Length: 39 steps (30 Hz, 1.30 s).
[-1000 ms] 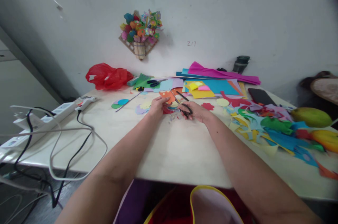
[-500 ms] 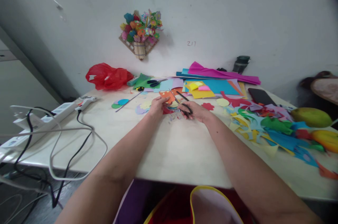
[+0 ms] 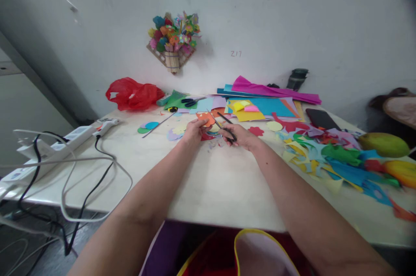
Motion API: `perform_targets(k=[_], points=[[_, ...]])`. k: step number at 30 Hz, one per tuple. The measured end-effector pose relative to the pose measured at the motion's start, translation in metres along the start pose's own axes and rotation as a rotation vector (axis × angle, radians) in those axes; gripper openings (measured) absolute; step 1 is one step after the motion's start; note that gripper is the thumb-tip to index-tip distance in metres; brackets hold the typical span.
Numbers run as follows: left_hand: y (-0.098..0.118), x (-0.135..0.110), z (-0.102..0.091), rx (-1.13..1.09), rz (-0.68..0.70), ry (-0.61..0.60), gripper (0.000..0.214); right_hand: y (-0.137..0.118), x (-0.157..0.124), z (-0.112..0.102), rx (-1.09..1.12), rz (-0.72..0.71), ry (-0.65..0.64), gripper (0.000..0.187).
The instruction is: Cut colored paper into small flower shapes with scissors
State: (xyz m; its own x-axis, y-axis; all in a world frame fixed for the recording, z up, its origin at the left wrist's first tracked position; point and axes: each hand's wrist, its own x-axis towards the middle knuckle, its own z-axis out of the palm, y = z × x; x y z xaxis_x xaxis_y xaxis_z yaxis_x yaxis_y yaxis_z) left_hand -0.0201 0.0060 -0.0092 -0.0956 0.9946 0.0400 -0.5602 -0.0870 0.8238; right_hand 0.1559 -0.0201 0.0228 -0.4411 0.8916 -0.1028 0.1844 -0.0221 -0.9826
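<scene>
My left hand (image 3: 195,130) pinches a small piece of orange paper (image 3: 204,116) with a scalloped edge, held just over the table. In my right hand (image 3: 239,136) is a pair of scissors (image 3: 231,136) with dark handles; fingers and thumb are in or around the loops. The blades point up and away, close to the right edge of the orange paper. Whether they touch it I cannot tell. Under and between the hands lie tiny paper snippets (image 3: 212,144) and a bit of red paper (image 3: 206,136). A red scalloped paper flower (image 3: 256,131) lies right of my right hand.
Coloured paper scraps (image 3: 325,154) spread along the right, near a phone (image 3: 320,119) and a green-yellow fruit (image 3: 383,144). Paper sheets (image 3: 276,107) and a second pair of scissors (image 3: 190,102) lie at the back. A red plastic bag (image 3: 133,94) and a power strip (image 3: 65,150) with cables occupy the left.
Both hands stay almost in place, with the orange paper and scissors still held. The angle between the scissor blades looks slightly different; nothing else has visibly moved.
</scene>
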Motion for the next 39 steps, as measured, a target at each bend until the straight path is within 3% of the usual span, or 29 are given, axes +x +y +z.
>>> perform_targets(k=[18, 25, 31, 33, 39], points=[[0.003, 0.001, -0.003, 0.017, 0.006, -0.039, 0.015, 0.002, -0.002, -0.007, -0.055, -0.040, -0.069, 0.020], [0.007, 0.001, -0.005, 0.048, 0.019, -0.004, 0.013, 0.008, -0.005, -0.032, -0.132, -0.078, -0.186, 0.029], [0.007, 0.001, -0.006, 0.083, 0.012, -0.049, 0.014, 0.004, -0.014, -0.054, -0.157, -0.092, -0.222, 0.030], [0.007, 0.001, -0.006, 0.092, 0.008, -0.058, 0.013, 0.004, -0.015, -0.057, -0.138, -0.093, -0.194, 0.028], [0.004, 0.000, -0.006, 0.198, -0.053, -0.150, 0.019, 0.015, 0.003, -0.048, 0.032, -0.188, 0.096, 0.033]])
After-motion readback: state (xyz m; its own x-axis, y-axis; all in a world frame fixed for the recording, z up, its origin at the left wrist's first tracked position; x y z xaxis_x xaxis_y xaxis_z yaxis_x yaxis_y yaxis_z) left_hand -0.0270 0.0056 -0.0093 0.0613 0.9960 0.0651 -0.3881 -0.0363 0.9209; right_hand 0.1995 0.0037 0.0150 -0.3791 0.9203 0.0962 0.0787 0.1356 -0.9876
